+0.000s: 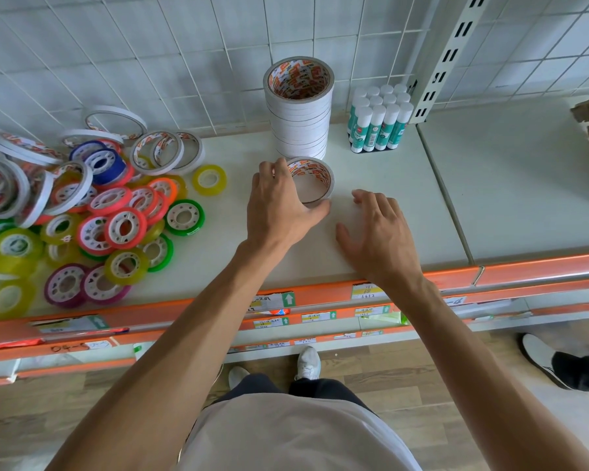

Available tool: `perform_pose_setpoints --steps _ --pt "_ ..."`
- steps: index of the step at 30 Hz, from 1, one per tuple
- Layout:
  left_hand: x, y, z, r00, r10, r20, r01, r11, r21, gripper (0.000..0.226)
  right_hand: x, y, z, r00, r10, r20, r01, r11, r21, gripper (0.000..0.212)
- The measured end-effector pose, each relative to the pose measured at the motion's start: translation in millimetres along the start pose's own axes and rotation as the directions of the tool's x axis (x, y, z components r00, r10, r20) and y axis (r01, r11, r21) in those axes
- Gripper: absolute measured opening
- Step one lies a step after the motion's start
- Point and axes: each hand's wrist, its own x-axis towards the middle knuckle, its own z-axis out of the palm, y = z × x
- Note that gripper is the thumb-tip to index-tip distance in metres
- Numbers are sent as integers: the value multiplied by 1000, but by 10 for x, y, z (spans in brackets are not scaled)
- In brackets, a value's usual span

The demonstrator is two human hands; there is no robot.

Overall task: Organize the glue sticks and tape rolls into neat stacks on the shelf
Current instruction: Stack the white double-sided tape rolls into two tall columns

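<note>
Gripping white tape roll point(312, 180), left hand point(279, 205) — tall stack point(300, 110) just behind; right hand point(374, 232) spread flat.

Not much you can actually read: handwritten "04-5" on the orange shelf edge point(72, 348) down left, and "6617" on a yellow price tag point(368, 291) further right along it.

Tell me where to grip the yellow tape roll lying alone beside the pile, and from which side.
Come from above and pinch the yellow tape roll across its outer rim. It lies flat on the shelf, hole up, apart from the pile of tape rolls, so its near, far and right sides look clear. The left hand is nearest.
</note>
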Motion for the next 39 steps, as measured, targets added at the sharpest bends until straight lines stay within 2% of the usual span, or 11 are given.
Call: perform_pose_setpoints --steps 3,6,8,12,16,22,28,33,39 --pt "1 -7 -5 999 -6 43 6 1000 11 91 4 3 -4 1000 4 3 -4 1000 2 54" --pt "-41 -42 -32 995 -25 98 23 1000 15 112 13 -3 -20 1000 -2 2 2 1000 4 55" --pt "-92 -86 -89 996 -23 87 24 1000 -11 119 11 -4 -34 1000 -6 7 6 1000 -7 56" --pt "-265 -209 -286 999 36 35 -35 999 -29 109 -24 -45 -62 995 -94 -30 92 994 -66 52" --pt "-525 -411 -507 999 46 11 -47 997 57 96 -56 -275 -63 964 -247 -102 239 967 -86 44" --pt "-745 -780 -794 998 49 -41 -43 990 133 78 -19 -750 87 919 -388 -66 383 920 -86 38" --pt "-944 -1242 -1235 990 -36 -136 49 995 88 67 97 -1310 344 863 -503 55 505 863 -17 40" --pt "-1221 -1731 -1686 955 -158 -250 172 985 32 58 119 -1963 637 808 -571 146 575 818 14 42" --pt "-1340 -2351 -2078 938 -233 -257 253 966 49 57 75 -2781 921 803 -577 149 575 816 60 36"
